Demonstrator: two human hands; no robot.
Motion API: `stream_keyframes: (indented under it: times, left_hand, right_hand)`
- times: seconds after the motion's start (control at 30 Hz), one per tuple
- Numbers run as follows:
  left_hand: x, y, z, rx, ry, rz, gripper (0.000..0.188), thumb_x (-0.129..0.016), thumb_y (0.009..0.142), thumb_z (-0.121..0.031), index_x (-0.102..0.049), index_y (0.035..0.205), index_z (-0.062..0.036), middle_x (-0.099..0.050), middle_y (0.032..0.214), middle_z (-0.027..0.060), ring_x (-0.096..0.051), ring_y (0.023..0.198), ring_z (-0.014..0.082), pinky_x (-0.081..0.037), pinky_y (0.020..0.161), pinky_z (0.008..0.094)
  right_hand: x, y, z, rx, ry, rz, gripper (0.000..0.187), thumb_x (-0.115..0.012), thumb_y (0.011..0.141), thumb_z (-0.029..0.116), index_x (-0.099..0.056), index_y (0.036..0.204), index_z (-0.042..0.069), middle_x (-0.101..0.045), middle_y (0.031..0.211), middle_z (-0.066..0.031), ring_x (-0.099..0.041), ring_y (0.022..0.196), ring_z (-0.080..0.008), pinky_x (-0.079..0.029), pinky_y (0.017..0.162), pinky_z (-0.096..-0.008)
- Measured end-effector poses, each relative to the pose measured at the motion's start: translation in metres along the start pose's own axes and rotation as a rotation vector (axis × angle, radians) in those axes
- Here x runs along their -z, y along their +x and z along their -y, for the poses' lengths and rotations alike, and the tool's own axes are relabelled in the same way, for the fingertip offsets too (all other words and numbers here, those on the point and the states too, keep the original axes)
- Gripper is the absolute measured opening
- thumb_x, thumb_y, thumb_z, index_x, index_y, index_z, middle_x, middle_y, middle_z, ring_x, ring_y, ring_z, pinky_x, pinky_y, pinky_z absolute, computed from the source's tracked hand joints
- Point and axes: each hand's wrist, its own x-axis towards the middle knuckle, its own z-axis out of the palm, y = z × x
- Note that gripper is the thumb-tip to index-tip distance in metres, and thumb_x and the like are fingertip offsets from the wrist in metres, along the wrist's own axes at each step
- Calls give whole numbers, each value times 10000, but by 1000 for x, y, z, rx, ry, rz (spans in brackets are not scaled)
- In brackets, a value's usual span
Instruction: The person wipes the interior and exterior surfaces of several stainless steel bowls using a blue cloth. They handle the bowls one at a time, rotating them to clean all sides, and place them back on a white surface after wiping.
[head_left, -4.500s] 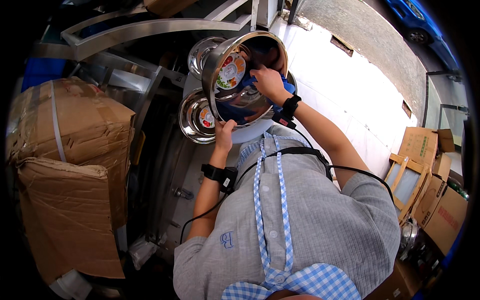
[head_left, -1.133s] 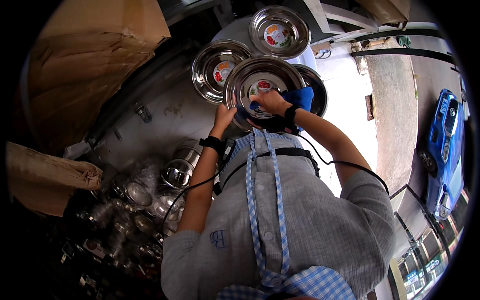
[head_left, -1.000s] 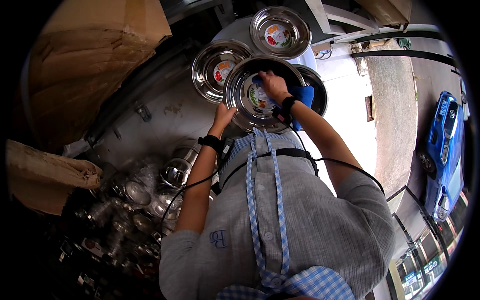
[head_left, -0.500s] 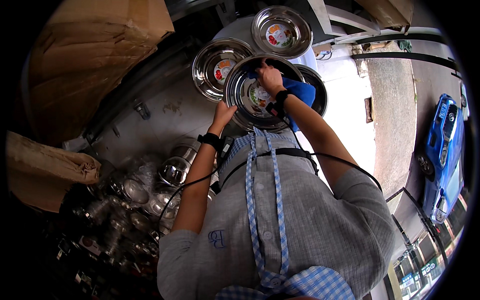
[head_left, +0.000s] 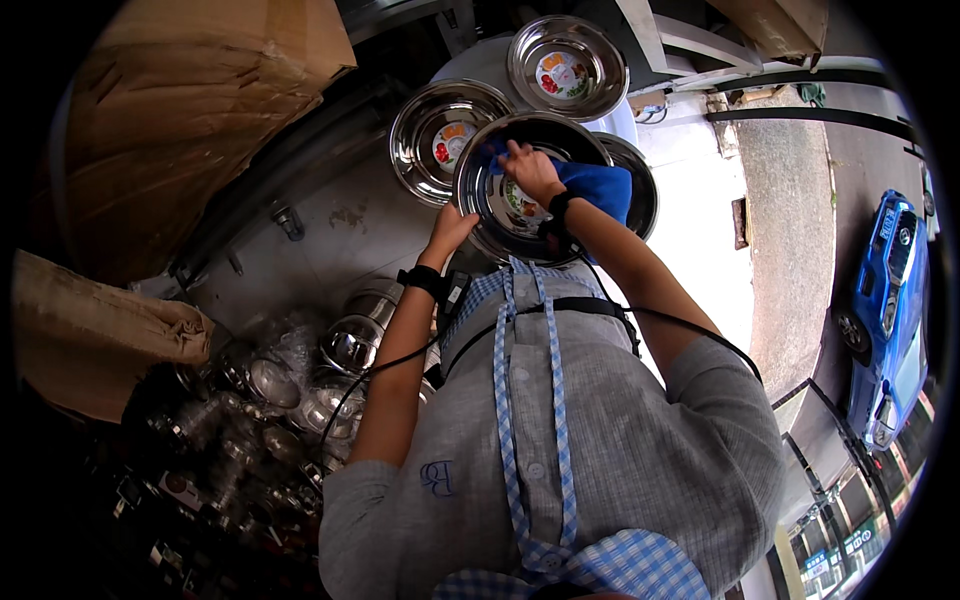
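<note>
We see a steel bowl (head_left: 500, 195) held up at about twelve o'clock from the person's chest, its hollow turned toward us, with a round coloured sticker in its bottom. The left hand (head_left: 452, 228) grips its lower rim at seven o'clock, fingers curled on the edge. The right hand (head_left: 530, 172) lies inside the bowl near its middle, fingers bent and pressing a blue cloth (head_left: 598, 188) that trails out past the rim at three o'clock. Behind it we see a second bowl (head_left: 440, 140) at ten o'clock, just beside, a third bowl (head_left: 567, 65) at one o'clock, and the edge of a fourth bowl (head_left: 640, 190) under the cloth. A big cardboard box (head_left: 170, 120) fills the upper left. Wrapped steel pots (head_left: 300, 390) lie at seven o'clock, well apart. A blue car (head_left: 895, 310) stands at the far right.
</note>
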Motion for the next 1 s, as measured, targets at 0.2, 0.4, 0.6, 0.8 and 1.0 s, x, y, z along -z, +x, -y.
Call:
stream_keyframes:
  times: [0.2,0.4,0.6,0.8,1.0]
  left_hand:
    - [-6,3,12,-130,-64,-13,270,-586,736,-104,-626,971,22,-681,855,153,-664,812,277,-496,737,375]
    - [-4,3,8,-40,-44,52,285,-568,756,-102,-624,1008,18,-683,891,135,-653,830,243,-490,750,359]
    - [-7,-1,-3,-7,-132,39,337,-581,760,-93,-615,1079,12,-682,980,111,-641,895,220,-487,783,342]
    - [-5,-3,-6,-57,-106,18,354,-596,750,-91,-617,1090,10,-684,985,114,-645,906,224,-490,795,342]
    - [-5,2,4,-35,-61,3,317,-595,727,-81,-621,1030,11,-688,912,121,-658,845,234,-499,756,348]
  right_hand:
    - [18,-19,-45,-61,-139,175,161,-691,732,191,-702,889,157,-607,1035,-133,-639,849,-242,-535,631,-326]
    - [19,-48,-39,-192,-34,435,178,-721,739,265,-728,876,151,-677,866,-79,-682,839,-234,-541,663,-312]
    - [-14,-81,-20,166,-33,321,155,-699,722,196,-723,835,92,-693,756,-83,-691,718,-264,-526,708,-365]
    - [13,-76,19,210,330,460,215,-675,667,162,-686,848,46,-662,749,-154,-663,712,-346,-517,748,-425]
    - [38,-25,12,19,556,187,224,-712,689,250,-717,869,116,-679,841,-151,-671,793,-334,-542,703,-444]
